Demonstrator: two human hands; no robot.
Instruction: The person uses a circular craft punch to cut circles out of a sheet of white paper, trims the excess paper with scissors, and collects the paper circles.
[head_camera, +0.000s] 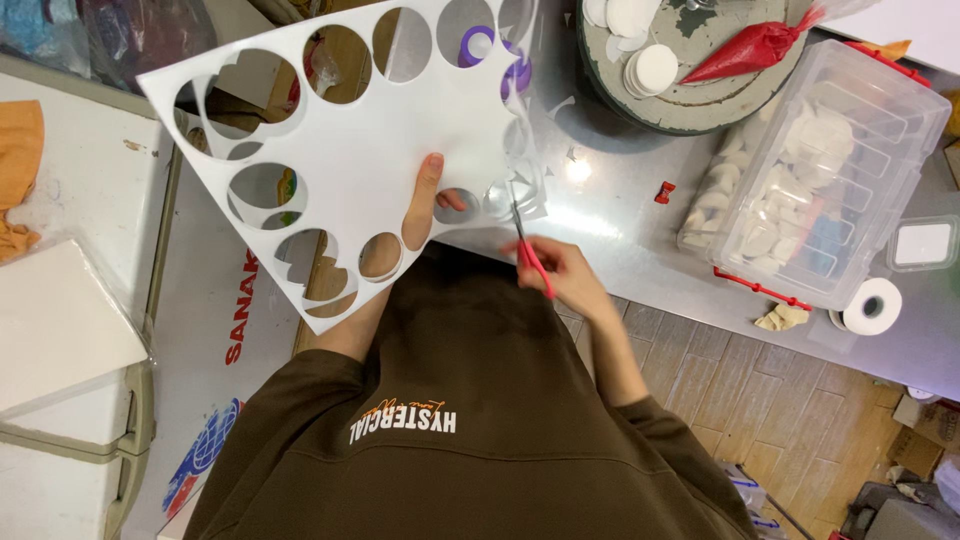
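Note:
My left hand (425, 200) grips a large white sheet (370, 130) full of round cut-out holes, thumb on top, fingers showing through a hole beneath. The sheet is held tilted over the edge of the steel table (620, 230). My right hand (560, 272) is closed on red-handled scissors (527, 245), whose blades point up into the sheet's lower right edge, next to a partly cut round hole.
A round grey tray (700, 105) at the back carries white discs (645, 45) and a red piping bag (750, 50). A clear plastic box (820, 170) with red latches holds more white discs. A tape roll (872, 305) and small lidded container (922, 243) sit right. White cabinet at left.

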